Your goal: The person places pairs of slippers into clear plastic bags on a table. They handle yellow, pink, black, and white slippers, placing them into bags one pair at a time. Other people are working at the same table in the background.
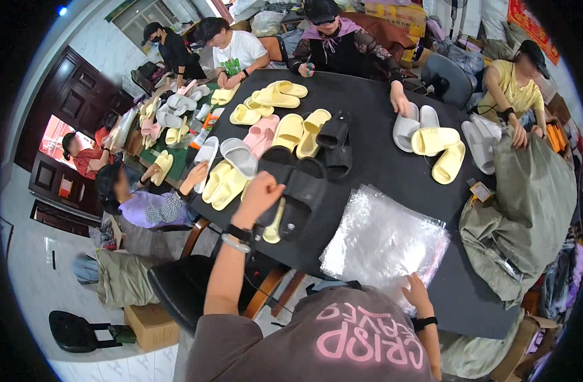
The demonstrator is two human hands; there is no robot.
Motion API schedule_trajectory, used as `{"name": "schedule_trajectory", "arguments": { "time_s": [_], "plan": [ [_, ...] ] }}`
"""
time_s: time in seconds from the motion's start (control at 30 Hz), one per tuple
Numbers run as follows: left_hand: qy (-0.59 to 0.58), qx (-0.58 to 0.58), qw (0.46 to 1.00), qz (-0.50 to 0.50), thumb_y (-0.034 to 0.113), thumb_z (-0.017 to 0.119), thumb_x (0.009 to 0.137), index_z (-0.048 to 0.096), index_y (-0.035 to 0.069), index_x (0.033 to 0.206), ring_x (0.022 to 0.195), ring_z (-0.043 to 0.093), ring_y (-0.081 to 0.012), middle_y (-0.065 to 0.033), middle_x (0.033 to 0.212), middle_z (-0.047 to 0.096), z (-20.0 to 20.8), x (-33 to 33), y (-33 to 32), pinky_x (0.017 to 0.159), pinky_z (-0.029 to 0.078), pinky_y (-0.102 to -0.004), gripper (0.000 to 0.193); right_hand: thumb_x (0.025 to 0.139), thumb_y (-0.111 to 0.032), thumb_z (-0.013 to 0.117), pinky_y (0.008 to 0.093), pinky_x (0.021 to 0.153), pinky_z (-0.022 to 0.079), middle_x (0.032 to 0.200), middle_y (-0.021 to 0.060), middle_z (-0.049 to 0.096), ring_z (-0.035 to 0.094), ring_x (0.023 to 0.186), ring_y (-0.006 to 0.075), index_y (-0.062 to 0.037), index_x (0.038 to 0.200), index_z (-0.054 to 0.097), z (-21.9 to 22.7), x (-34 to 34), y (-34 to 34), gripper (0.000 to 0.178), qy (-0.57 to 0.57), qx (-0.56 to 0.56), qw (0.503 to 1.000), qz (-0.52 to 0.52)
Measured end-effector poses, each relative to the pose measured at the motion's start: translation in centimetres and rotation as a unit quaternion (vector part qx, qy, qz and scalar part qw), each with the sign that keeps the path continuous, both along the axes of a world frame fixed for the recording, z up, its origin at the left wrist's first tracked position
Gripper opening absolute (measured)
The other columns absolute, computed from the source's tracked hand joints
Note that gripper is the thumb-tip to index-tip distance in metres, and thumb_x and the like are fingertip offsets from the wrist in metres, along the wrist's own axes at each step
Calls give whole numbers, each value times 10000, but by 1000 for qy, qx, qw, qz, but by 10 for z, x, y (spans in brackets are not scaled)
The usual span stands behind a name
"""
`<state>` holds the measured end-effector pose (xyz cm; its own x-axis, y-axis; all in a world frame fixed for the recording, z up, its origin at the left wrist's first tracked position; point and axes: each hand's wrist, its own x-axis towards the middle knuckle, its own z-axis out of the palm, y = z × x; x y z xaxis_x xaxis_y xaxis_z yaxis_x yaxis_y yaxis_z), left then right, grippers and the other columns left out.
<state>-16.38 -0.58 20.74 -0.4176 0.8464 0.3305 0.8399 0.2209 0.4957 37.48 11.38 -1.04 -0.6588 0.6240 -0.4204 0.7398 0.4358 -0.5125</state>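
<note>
My left hand (261, 196) is closed in a fist over the black slippers (304, 181) at the table's near left part. Just below its fingertips is a slim pale-yellow piece (274, 224) with a wider lower end. I cannot tell whether the fingers grip it. At the near edge, my right hand (419, 294) touches the corner of a stack of clear plastic bags (383, 239), its fingers stretched out over them. Yellow slippers (224, 184), a grey slipper (239, 156) and pink slippers (261, 135) lie beyond my left hand.
Across the black table (368, 102) sit several people, one reaching to a grey slipper (406, 130) beside yellow slippers (441, 143). A large olive sack (520, 216) covers the right side. A black chair (186, 283) stands near my left arm. More slippers crowd the green table (152, 143).
</note>
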Motion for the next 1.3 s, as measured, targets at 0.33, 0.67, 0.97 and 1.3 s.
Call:
{"name": "schedule_trajectory", "arguments": {
  "time_s": [0.33,0.67,0.97,1.3],
  "plan": [
    [98,7,983,154,132,734,704,528,16,717,727,565,-332,-154,759,548,9,-212,-56,635,445,-387,237,793,-257,638,442,1054,307,1355,297,376,343,1281,418,-12,1279,457,-1,-6,-4,574,0,18,1000,-7],
    [100,-26,987,126,105,687,741,415,-32,1255,1242,372,-407,-260,1308,414,-75,-173,-44,1033,331,-411,597,795,-267,635,445,1055,309,1383,298,334,327,1287,425,-16,1305,426,-4,-6,-8,606,-12,17,1000,-17],
    [-6,-310,941,138,371,751,692,281,285,1427,1355,163,-421,-199,1502,50,-173,27,-39,959,248,-706,876,792,-284,643,436,1064,303,1394,311,303,309,1297,427,-5,1300,420,0,-8,-7,622,-37,10,999,-3],
    [137,-321,920,177,241,698,764,287,362,1407,1352,235,-376,-103,1517,124,-185,-44,-57,966,320,-666,773,786,-288,652,464,1041,318,1366,327,331,350,1260,451,5,1292,430,8,-20,-3,625,-70,-12,997,-7]
  ]
}}
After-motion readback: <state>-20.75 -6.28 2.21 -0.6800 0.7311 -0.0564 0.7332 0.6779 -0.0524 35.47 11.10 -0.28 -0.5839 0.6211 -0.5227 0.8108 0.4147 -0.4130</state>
